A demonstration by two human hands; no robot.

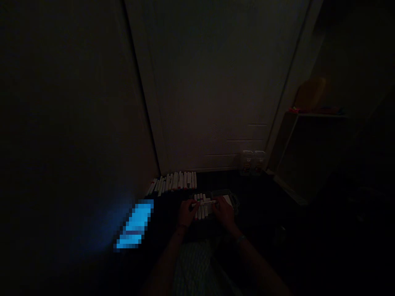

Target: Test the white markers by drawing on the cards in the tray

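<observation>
Between my hands a white marker (pixel 207 202) lies nearly level across the view. My left hand (pixel 187 211) pinches its left end, and the fingers of my right hand (pixel 223 209) close on its right end. Right below it, several white markers (pixel 199 212) stand side by side, some with coloured ends. They seem to sit in or against a clear plastic case (pixel 235 200), whose handle shows beyond my right hand. The dim light hides the case's edges and my fingertips in part.
A row of white markers (pixel 174 181) lies at the back left. Two clear plastic containers (pixel 253 162) stand against the white panel (pixel 216 90). A blurred, glowing blue screen (pixel 135 224) is on the left, and a shelf unit (pixel 285 139) on the right.
</observation>
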